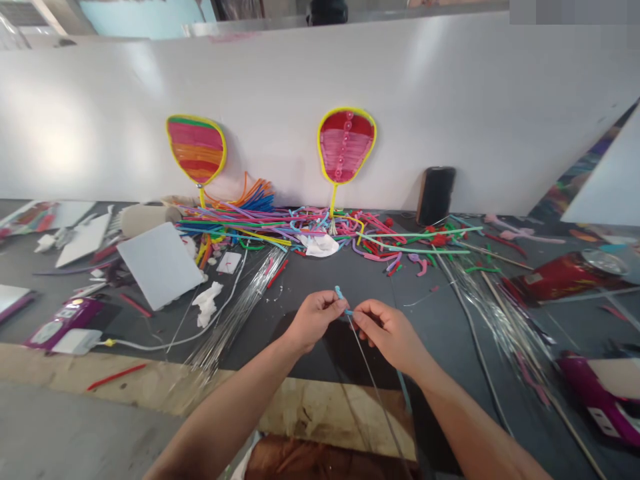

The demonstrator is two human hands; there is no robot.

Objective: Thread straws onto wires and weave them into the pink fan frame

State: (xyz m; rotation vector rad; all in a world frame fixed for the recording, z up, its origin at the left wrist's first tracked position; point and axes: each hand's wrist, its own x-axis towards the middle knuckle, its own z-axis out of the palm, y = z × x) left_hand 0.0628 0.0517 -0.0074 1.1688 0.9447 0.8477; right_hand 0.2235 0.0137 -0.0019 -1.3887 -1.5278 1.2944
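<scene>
My left hand (pixel 316 318) and my right hand (pixel 389 331) meet over the dark table (pixel 440 333), both pinched on a thin light-blue strip (pixel 341 295) whose curled end sticks up between the fingertips. A thin silver wire (pixel 373 380) runs from the pinch down toward me. Both forearms reach in from the bottom edge.
A heap of coloured strips (pixel 300 230) lies at the back by the white wall. Two leaf-shaped fans (pixel 197 149) (pixel 346 145) lean on the wall. Silver wire bundles (pixel 240 307) (pixel 500 313), a white board (pixel 159 264), a red can (pixel 567 275) and purple boxes (pixel 63 322) lie around.
</scene>
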